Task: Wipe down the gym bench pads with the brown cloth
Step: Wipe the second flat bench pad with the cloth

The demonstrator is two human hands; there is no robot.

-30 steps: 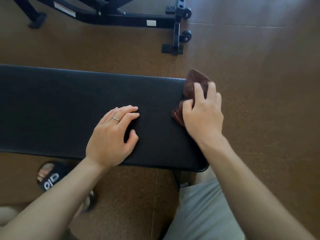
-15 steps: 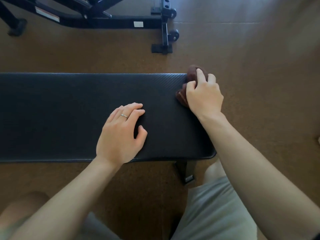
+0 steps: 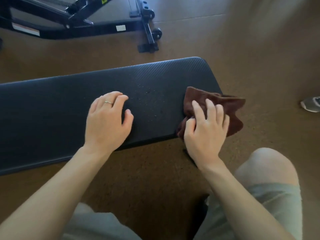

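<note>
A long black bench pad (image 3: 60, 108) runs from the left edge to a rounded right end. The crumpled brown cloth (image 3: 230, 108) lies over that right end near the front corner, part of it hanging past the pad. My right hand (image 3: 206, 130) lies on the cloth with fingers spread and slightly bent, pressing it to the pad. My left hand (image 3: 108, 120) rests on the middle of the pad, fingers loosely bent, a ring on one finger, holding nothing. Small specks dot the pad between my hands.
A black metal frame of another bench (image 3: 83, 30) with small wheels (image 3: 156, 32) stands on the brown cork-like floor beyond the pad. A grey shoe (image 3: 310, 105) shows at the right edge. My knees in grey shorts (image 3: 275, 200) are below.
My right hand has slid the cloth from the far right corner of the pad toward the near right corner. The left hand has stayed on the pad. The view has tilted.
</note>
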